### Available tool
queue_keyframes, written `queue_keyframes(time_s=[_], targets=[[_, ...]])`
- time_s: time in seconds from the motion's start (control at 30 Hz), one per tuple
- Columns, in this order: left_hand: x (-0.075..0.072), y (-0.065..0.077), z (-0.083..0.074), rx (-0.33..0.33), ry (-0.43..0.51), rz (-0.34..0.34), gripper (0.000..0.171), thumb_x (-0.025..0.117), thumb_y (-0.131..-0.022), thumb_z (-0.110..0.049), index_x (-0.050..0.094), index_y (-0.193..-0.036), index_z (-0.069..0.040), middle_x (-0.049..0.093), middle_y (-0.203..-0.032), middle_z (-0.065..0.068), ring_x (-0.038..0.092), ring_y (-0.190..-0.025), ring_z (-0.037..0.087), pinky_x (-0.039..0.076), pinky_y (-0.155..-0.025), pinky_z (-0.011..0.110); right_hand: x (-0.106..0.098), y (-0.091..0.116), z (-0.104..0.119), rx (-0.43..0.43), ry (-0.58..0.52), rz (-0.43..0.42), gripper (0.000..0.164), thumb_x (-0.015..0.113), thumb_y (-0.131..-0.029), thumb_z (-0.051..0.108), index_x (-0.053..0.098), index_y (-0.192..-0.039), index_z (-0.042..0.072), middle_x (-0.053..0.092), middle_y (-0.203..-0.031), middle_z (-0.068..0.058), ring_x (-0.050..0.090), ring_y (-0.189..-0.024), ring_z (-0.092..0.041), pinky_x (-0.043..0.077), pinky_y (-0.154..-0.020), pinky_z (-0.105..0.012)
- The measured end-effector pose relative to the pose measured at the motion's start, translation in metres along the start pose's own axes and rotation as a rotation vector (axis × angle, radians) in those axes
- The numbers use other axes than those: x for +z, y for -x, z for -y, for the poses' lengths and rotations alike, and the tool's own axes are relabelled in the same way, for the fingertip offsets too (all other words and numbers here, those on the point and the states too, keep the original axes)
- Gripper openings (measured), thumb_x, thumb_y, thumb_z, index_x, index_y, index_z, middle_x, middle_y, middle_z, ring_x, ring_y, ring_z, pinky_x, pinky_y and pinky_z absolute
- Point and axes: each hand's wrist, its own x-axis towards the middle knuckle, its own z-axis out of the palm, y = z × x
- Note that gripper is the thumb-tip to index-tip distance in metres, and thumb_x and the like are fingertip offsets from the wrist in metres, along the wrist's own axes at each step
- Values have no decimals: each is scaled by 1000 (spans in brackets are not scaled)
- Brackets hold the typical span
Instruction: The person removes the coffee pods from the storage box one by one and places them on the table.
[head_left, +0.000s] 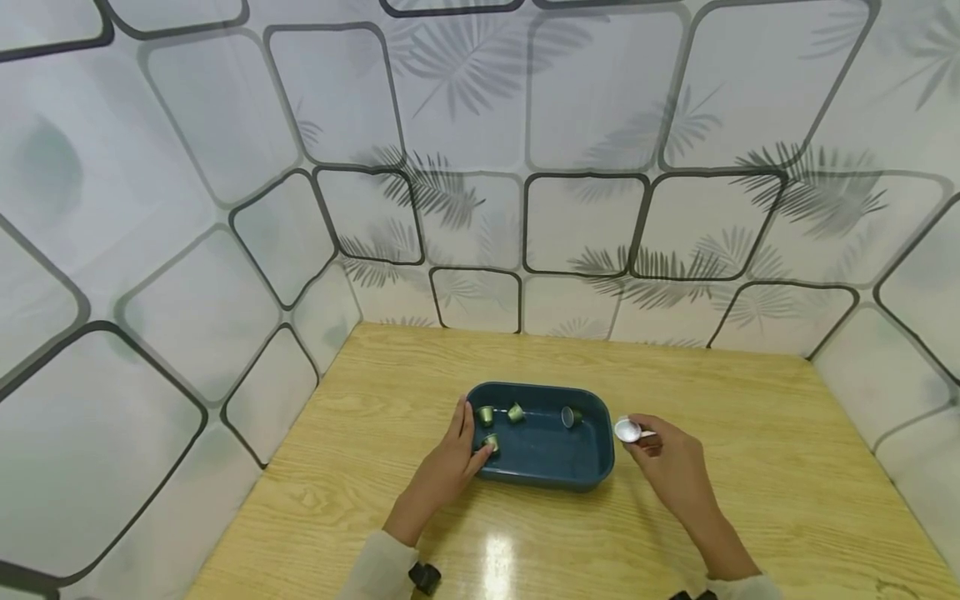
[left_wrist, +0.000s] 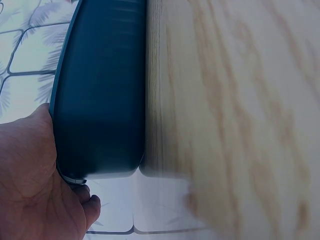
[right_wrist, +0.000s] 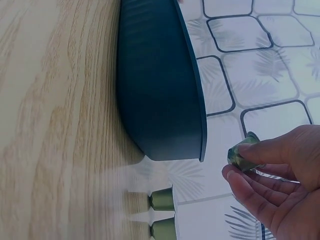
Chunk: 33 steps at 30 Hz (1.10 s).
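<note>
A dark blue rectangular tray lies on the wooden table, with several green coffee capsules inside; one capsule is on its side at the right. My left hand grips the tray's left end, thumb over the rim beside a capsule and fingers along the outer wall. Right of the tray, my right hand pinches a green coffee capsule between thumb and fingers. A silver foil lid shows at its fingertips in the head view. Two capsules stand near the tray's end in the right wrist view.
The light wooden table reaches back to a patterned curtain, which also hangs along the left and right sides. A black wrist device sits at the left sleeve.
</note>
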Motion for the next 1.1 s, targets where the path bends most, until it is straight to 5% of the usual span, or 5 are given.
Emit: queue_keyframes(time_s=[1.1], targets=[[-1,1,-1,-5,16,3,85,38,-108,-52,2,-161,4,-9,-168,17,43,-141,36,56,-84,39,-23,8,-31,-41,24,-118,42,82,-75,-14,70,-115,-8,72,-103,-27,74,-75,-33,50,-61,-10]])
